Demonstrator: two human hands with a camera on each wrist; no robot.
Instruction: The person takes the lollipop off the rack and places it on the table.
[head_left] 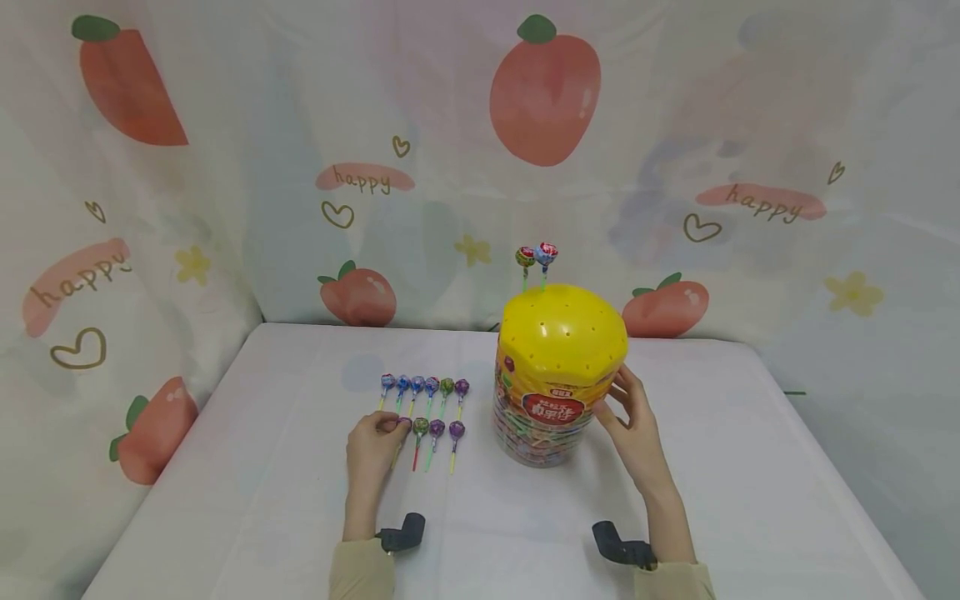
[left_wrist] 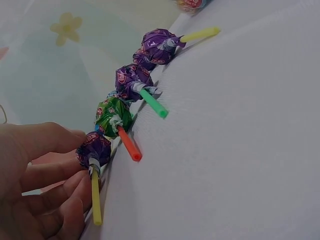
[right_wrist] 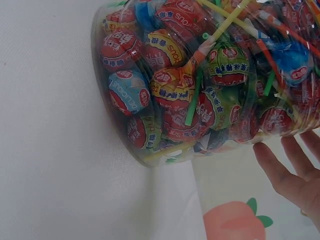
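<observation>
At the left end of the near row, my left hand [head_left: 371, 450] pinches the purple-wrapped head of a lollipop [left_wrist: 94, 150] with a yellow stick. Its thumb and fingers lie about the wrapper. Beside it in that row are a green lollipop [head_left: 420, 427] with a red stick and two purple ones. My right hand [head_left: 636, 433] rests its fingertips on the right side of a big clear jar [right_wrist: 175, 95] of lollipops with a yellow lid [head_left: 562, 329]. Two lollipops [head_left: 546, 254] stand upright in holes at the lid's back left.
A far row of several lollipops [head_left: 417, 385], blue, green and purple, lies behind the near row. White cloth covers the table [head_left: 300, 367]. A printed curtain [head_left: 450, 200] hangs behind it. The jar stands right of the rows.
</observation>
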